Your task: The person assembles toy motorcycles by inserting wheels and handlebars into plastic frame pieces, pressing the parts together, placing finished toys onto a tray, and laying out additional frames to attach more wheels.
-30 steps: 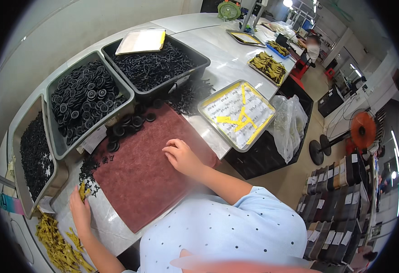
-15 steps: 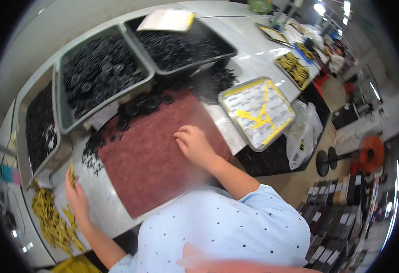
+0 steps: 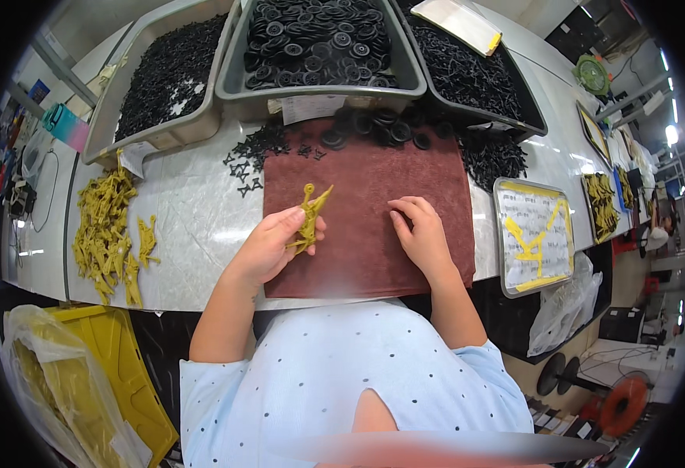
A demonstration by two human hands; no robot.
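Note:
My left hand [image 3: 274, 243] grips a yellow plastic part [image 3: 310, 216] with thin prongs, holding it over the left half of a dark red cloth [image 3: 366, 257] on the table. My right hand [image 3: 418, 234] rests on the same cloth, fingers curled and apart, holding nothing. Small black plastic pieces [image 3: 250, 160] and black round discs [image 3: 374, 131] lie scattered along the cloth's far edge. A heap of the same yellow parts [image 3: 110, 232] sits on the white table to the left of my left hand.
Three grey bins stand at the back: black bits [image 3: 167, 74], black discs [image 3: 319, 39], more black pieces [image 3: 467, 74]. A metal tray [image 3: 534, 234] with yellow pieces lies right. A yellow crate [image 3: 124, 366] and a plastic bag [image 3: 54, 390] sit below left.
My left hand came in from the yellow heap at the left and now holds a yellow part over the cloth. The view swung so the cloth is centred. My right hand stayed on the cloth.

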